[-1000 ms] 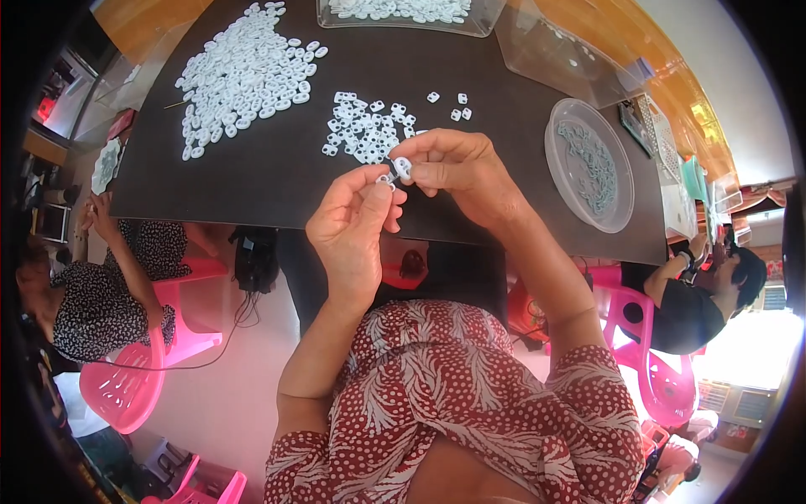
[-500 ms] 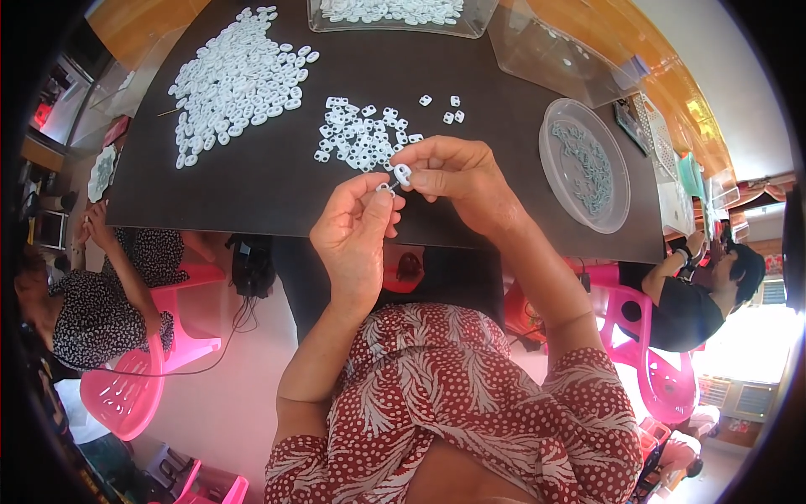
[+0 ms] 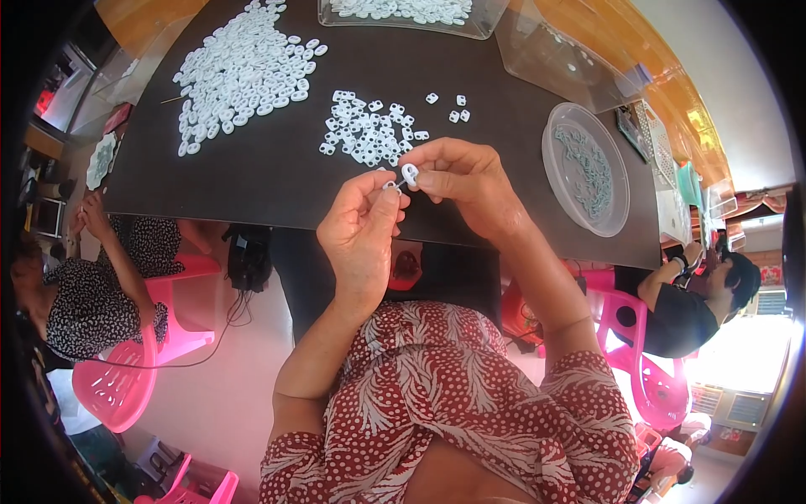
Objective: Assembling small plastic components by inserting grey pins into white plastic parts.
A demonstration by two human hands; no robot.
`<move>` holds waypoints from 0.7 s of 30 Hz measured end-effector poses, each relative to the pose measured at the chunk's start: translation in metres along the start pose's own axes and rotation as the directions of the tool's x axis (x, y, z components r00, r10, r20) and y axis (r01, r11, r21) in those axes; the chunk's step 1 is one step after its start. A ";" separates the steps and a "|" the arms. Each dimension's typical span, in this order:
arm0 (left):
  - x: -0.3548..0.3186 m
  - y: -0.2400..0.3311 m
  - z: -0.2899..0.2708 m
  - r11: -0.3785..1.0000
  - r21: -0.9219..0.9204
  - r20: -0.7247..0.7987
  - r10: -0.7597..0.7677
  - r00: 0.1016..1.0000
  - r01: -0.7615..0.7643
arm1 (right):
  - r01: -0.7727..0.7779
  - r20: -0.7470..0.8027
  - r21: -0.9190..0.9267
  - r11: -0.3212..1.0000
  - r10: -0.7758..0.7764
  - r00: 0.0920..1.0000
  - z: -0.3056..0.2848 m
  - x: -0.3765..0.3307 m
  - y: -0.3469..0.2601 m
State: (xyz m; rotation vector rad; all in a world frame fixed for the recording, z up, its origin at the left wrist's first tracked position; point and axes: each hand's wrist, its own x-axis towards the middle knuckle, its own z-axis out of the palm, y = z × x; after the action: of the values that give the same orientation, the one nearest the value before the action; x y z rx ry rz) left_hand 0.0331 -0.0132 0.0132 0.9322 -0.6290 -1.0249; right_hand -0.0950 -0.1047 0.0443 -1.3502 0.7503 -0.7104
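Observation:
Close together over the near part of the dark table, my two hands are both closed in a pinch. My right hand (image 3: 470, 178) grips a white oval plastic piece (image 3: 410, 174) between thumb and fingertips. Against it, my left hand (image 3: 363, 220) pinches a small white plastic piece with holes (image 3: 389, 186), mostly covered by the thumb. A thin dark pin or screw seems to run between the two pieces. Just beyond the hands lies a loose heap of small white two-holed pieces (image 3: 367, 130). A few more of them (image 3: 460, 101) are scattered to its right.
A large pile of white oval pieces (image 3: 243, 76) covers the far left of the dark table (image 3: 168, 181). Farther back stands a clear bin (image 3: 411, 25) of white parts. On the right, a round clear tray (image 3: 550, 160) holds small metal parts. Two people sit at either side.
The view has shifted slightly, so the table items sit a little differently in the picture. My hands keep the same pinch, and the oval piece has turned slightly.

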 end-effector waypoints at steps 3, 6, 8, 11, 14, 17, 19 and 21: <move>-0.002 -0.001 -0.001 1.000 0.027 0.001 0.004 1.000 -0.004 | -0.002 0.014 -0.015 1.000 0.002 1.000 0.002 -0.002 -0.005; -0.002 -0.001 -0.001 0.999 0.033 -0.006 0.000 1.000 0.000 | 0.036 0.008 -0.030 0.999 -0.036 0.999 0.004 -0.003 -0.004; -0.002 0.000 -0.001 0.999 0.052 -0.008 0.006 1.000 -0.006 | 0.056 0.006 -0.056 0.997 -0.056 0.998 0.004 -0.003 0.000; -0.002 -0.001 -0.001 0.998 0.056 -0.012 0.007 1.000 -0.006 | 0.091 0.002 -0.120 0.989 -0.092 0.996 0.004 -0.004 0.000; -0.003 -0.001 0.000 0.999 0.041 -0.010 0.018 1.000 -0.017 | 0.108 0.000 -0.163 0.981 -0.109 0.994 0.004 -0.005 0.000; -0.003 -0.002 0.001 0.995 0.093 -0.025 0.047 0.999 -0.044 | 0.096 0.004 -0.183 0.978 -0.097 0.995 0.003 -0.005 -0.001; -0.003 -0.002 0.000 0.993 0.112 -0.029 0.043 0.999 -0.040 | 0.086 0.009 -0.197 0.977 -0.086 0.996 0.003 -0.005 -0.001; -0.003 -0.002 0.000 0.991 0.131 -0.032 0.040 0.999 -0.035 | 0.099 0.014 -0.192 0.976 -0.098 0.995 0.003 -0.005 0.001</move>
State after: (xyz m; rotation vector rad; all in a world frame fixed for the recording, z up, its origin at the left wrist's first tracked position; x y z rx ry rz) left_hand 0.0311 -0.0107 0.0109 1.0465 -0.6880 -0.9407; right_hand -0.0956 -0.0985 0.0441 -1.5729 0.7683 -0.7270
